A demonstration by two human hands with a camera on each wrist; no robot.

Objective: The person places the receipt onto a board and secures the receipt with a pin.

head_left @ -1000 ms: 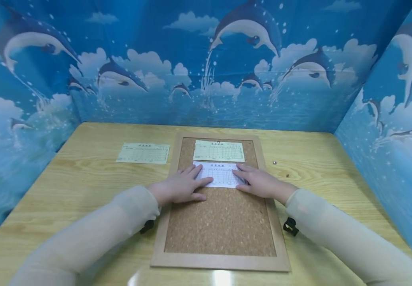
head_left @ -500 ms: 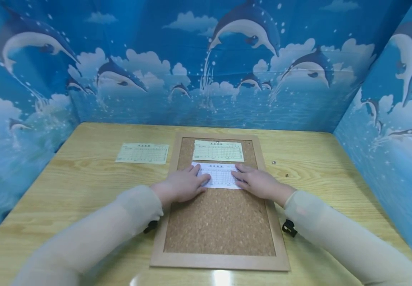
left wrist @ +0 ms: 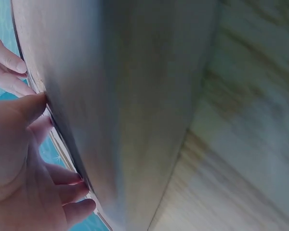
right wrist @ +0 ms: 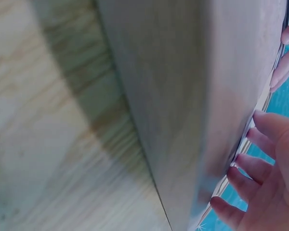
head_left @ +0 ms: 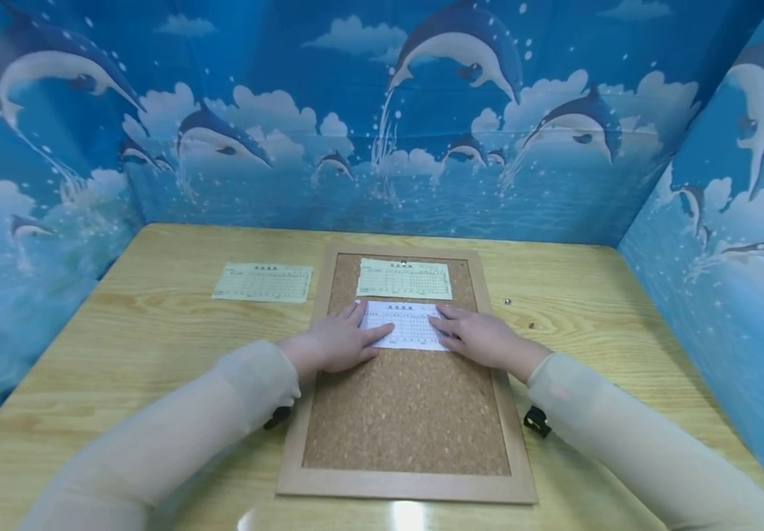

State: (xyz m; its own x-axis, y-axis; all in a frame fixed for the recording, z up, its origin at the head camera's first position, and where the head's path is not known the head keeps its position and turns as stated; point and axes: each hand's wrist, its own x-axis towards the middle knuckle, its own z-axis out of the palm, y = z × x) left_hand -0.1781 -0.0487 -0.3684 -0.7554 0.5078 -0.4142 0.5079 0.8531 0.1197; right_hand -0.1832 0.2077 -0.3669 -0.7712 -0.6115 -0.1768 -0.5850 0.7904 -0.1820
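Head view: white slip (head_left: 411,326) lying on the corkboard (head_left: 408,413), just below a green slip (head_left: 405,284) that has what looks like a tack (head_left: 403,262) at its top edge. I'd call it partway: green one apparently fixed, white one placed roughly square, but I make out no tack in it. Its ends are partly under fingers, so I can't rule one out there. Fastening it looks like the part left. Farther out, on the counter (head_left: 156,332), a loose slip (head_left: 262,283), also green, lies left of the corkboard, seemingly not yet dealt with. To the right, a silvery bit (head_left: 507,301) and a darker bit (head_left: 532,325), too small for me to name; spare tacks is my guess. Left grip (head_left: 335,341): fingers spread, resting on the white slip's left end. Right grip (head_left: 484,338): fingers extended, slightly parted, on its right end. Neither is curled round anything; how hard they press I can't tell from here. Wrist views add loosely extended fingers, little of the paper.
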